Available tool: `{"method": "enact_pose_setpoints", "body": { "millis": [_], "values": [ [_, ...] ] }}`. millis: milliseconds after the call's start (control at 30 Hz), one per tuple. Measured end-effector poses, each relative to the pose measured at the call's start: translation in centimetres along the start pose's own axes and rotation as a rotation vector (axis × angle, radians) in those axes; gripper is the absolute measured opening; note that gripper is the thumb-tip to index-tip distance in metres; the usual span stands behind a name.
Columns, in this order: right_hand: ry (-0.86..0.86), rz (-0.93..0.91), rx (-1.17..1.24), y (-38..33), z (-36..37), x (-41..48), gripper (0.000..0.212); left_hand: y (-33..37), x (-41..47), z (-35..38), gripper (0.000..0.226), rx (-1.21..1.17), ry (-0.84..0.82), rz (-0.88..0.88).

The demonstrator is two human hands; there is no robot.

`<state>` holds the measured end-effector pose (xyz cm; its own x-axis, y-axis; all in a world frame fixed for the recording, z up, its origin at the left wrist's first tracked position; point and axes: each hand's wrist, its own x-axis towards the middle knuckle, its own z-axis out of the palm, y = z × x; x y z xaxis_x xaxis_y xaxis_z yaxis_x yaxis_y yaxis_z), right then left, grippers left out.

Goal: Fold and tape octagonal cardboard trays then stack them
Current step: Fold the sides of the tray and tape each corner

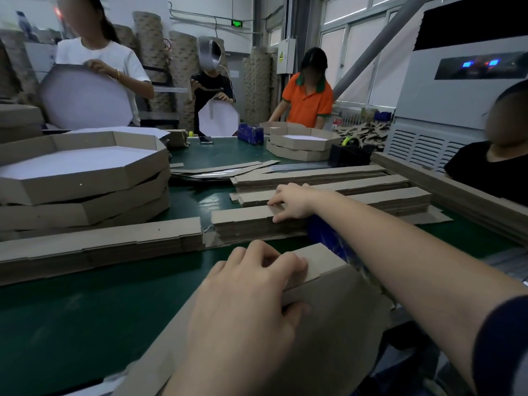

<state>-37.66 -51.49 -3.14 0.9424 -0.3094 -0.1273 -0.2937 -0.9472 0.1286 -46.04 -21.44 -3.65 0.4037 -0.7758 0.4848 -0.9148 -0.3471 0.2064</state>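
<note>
Indoor workshop. Green table [85, 310] fills the foreground. Back wall [200, 7] is white, with brown rolls [183, 61] leaning against it and a grey box [285, 55] mounted beside them. Bright windows [357, 52] upper right, a grey duct [380, 44] slanting across them. White cabinet [457, 110] far right, blue lights lit.

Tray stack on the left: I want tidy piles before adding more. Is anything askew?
Yes. The left tray stack is uneven: the top tray sits twisted against the ones below, leaving a dark gap under its right corner. The far stack also looks offset.
</note>
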Motion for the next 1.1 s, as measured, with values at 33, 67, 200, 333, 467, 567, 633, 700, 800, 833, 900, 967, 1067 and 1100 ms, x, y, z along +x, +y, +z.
{"method": "enact_pose_setpoints", "body": {
  "millis": [33,67,200,333,467,567,633,700,800,833,900,967,1067,1100],
  "values": [
    [0.002,-0.002,0.018,0.2,0.1,0.2,0.059,0.0,0.0,0.0,0.054,-0.002,-0.001,-0.001],
    [0.011,-0.001,0.043,0.3,0.1,0.3,0.059,0.0,0.0,-0.1,0.054,-0.006,-0.003,-0.002],
    [0.084,-0.008,0.188,0.9,-0.5,-0.2,0.058,-0.1,-0.1,-0.3,0.054,-0.006,-0.022,-0.003],
    [0.201,-0.065,0.555,1.6,-1.8,-2.6,0.052,-0.1,-0.1,-0.4,0.051,-0.006,-0.046,-0.014],
    [0.487,-0.106,0.753,1.8,-3.8,-5.9,0.049,-0.1,-0.4,-0.6,0.053,0.007,-0.035,-0.033],
    [0.632,-0.129,0.698,2.0,-6.1,-8.1,0.047,-0.1,-0.6,-0.9,0.053,-0.014,-0.047,-0.047],
    [0.716,-0.136,0.684,2.1,-7.6,-9.7,0.044,-0.1,-0.8,-1.3,0.053,-0.036,-0.058,-0.044],
    [0.766,-0.149,0.688,2.4,-9.0,-11.5,0.043,0.0,-1.1,-1.6,0.052,-0.058,-0.065,-0.038],
    [0.784,-0.181,0.624,2.3,-10.6,-14.6,0.044,0.2,-1.6,-2.2,0.049,-0.076,-0.058,-0.036],
    [0.790,-0.188,0.594,2.2,-11.0,-15.6,0.044,0.3,-1.8,-2.4,0.048,-0.083,-0.053,-0.036],
    [0.793,-0.217,0.524,1.9,-11.8,-17.9,0.042,0.3,-2.3,-2.9,0.047,-0.096,-0.043,-0.033],
    [0.771,-0.248,0.426,1.4,-12.3,-20.4,0.039,0.5,-2.9,-3.2,0.046,-0.106,-0.036,-0.029],
    [0.699,-0.250,0.333,0.8,-13.0,-24.2,0.045,0.6,-3.5,-3.6,0.044,-0.144,-0.025,-0.023],
    [0.671,-0.239,0.304,0.7,-13.1,-25.4,0.049,0.5,-3.7,-3.8,0.046,-0.163,-0.020,-0.017]
  ]
}}
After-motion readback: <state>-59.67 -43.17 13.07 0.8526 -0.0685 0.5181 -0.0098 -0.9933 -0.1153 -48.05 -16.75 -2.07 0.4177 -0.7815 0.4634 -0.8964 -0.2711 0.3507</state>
